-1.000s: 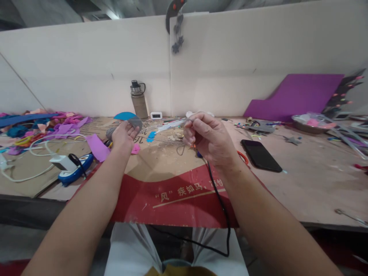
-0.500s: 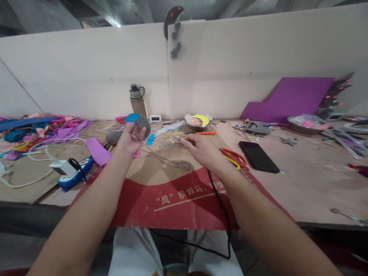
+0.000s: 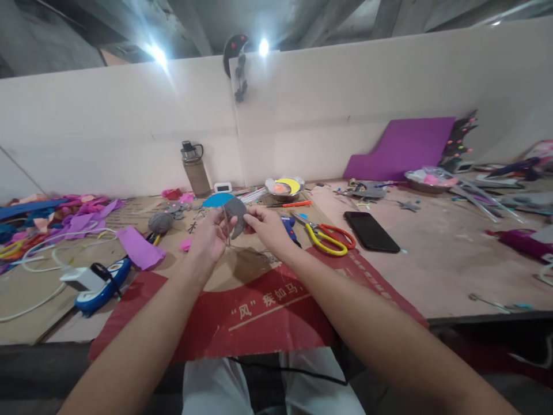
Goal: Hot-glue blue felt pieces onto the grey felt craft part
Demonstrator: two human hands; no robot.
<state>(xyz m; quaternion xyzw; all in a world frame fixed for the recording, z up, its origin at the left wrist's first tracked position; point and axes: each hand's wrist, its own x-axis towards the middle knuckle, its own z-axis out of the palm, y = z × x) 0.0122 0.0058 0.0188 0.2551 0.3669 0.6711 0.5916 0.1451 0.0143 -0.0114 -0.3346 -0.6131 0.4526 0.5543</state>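
Observation:
My left hand [image 3: 212,235] is closed on a crescent-shaped piece with a blue part [image 3: 218,199] and a grey part [image 3: 237,217]. A thin strand hangs below it over the cardboard. My right hand [image 3: 264,226] is closed too, its fingertips at the right edge of the grey part. Whether those fingertips also pinch something small cannot be seen. Scissors with yellow and red handles [image 3: 330,237] lie right of my right hand, and a blue tool [image 3: 290,229] is partly hidden behind it.
A black phone [image 3: 371,231] lies at the right. Behind stand a bottle [image 3: 195,172] and a bowl with a yellow crescent [image 3: 285,189]. At the left are grey yarn [image 3: 160,222], a blue power strip [image 3: 103,286] and purple felt [image 3: 140,248].
My right hand has moved left to the grey edge of the crescent piece. The view has shifted, and the scissors and blue tool show more fully.

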